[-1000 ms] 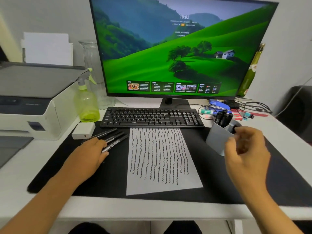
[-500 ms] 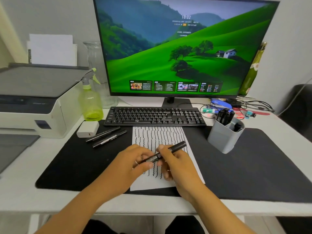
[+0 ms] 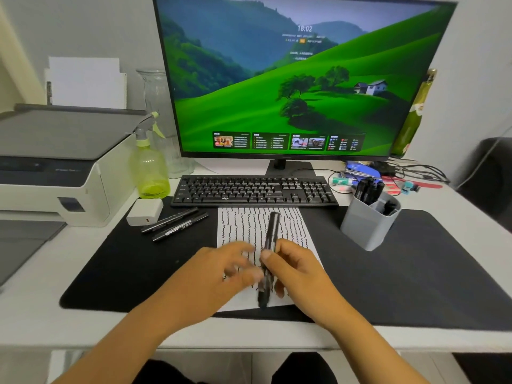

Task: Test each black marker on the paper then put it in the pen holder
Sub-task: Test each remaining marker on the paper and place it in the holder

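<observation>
Black marker (image 3: 269, 253) held over the paper (image 3: 288, 225).
The right hand (image 3: 302, 275) has its grip around it; the blurred left hand (image 3: 219, 273) grip cannot be told.

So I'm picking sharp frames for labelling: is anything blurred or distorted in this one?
Head view: the left hand is smeared by motion blur, its fingers indistinct; the marker in the right hand is blurred too, especially its lower end. The keyboard, the pen holder and the two markers on the mat are sharp. Wide-angle distortion bows the monitor edges.

Paper (image 3: 288, 225) between loose markers (image 3: 177, 224) left, holder (image 3: 365, 228) right.
</observation>
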The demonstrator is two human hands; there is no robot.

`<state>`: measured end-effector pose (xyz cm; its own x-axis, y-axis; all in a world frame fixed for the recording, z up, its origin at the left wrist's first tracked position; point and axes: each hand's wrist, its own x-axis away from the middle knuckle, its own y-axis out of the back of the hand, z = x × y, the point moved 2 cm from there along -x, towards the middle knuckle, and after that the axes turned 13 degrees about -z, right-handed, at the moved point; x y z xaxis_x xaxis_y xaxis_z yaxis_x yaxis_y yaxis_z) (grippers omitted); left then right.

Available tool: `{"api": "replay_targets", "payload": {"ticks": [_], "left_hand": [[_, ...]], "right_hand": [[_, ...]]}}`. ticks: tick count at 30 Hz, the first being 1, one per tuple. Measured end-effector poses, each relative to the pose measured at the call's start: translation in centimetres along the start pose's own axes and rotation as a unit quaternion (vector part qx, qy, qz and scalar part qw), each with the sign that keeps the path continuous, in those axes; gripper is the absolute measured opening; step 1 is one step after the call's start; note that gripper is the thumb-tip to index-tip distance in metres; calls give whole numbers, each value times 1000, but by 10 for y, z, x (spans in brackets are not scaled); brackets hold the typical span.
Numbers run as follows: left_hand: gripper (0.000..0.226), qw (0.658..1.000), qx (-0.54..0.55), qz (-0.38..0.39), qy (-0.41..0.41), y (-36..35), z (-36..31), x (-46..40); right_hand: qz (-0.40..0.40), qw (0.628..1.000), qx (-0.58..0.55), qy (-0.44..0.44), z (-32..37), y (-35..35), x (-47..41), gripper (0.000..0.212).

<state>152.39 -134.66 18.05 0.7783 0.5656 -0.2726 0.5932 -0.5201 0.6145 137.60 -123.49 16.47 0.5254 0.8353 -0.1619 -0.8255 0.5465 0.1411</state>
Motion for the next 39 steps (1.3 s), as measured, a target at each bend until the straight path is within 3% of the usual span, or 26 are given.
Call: {"api": "replay_targets", "payload": {"ticks": [2,4,9,14,16,21,25,27,30,31,33,35,37,39], "left_hand": [[53,997,6,-69,-24,10,-3,-7],[56,996,17,-72,-59,15,-8,-13],[28,983,-44,15,-179,22,-18,-15],[44,941,-201,106,-250,21,-18,-10],[45,926,-254,118,-252,20,-15,-9],[68,942,-251,127,-181,13,-8,9],[65,939,-239,132,-209,4,-2,17],[61,935,-232,172,-205,-4,-3,18],[20,902,-274,204,-262,25,14,9],[26,897,-330,185,-230,51,31,4],[56,901,-414,34,-124,107,64,-5],[70,929,-362,-18,-73,112,78,-11],[54,949,-310,17,-56,80,68,-20],[23,934,-343,30,-91,44,62,-29]], "right_hand": [[56,998,29,-5,4,4,1,25],[108,993,45,-11,10,5,2,22],[195,980,49,0,18,13,5,26],[252,965,68,9,19,23,9,23],[243,963,112,30,22,27,10,25],[271,929,220,122,40,33,16,33],[278,912,257,155,46,38,24,30],[274,908,265,173,47,38,29,30],[213,900,312,217,41,72,34,22],[152,904,332,223,38,94,33,22],[15,930,317,187,38,138,34,22],[-50,950,262,162,35,154,33,34],[-63,957,229,167,32,142,27,38],[-84,965,186,165,28,126,23,30]]}}
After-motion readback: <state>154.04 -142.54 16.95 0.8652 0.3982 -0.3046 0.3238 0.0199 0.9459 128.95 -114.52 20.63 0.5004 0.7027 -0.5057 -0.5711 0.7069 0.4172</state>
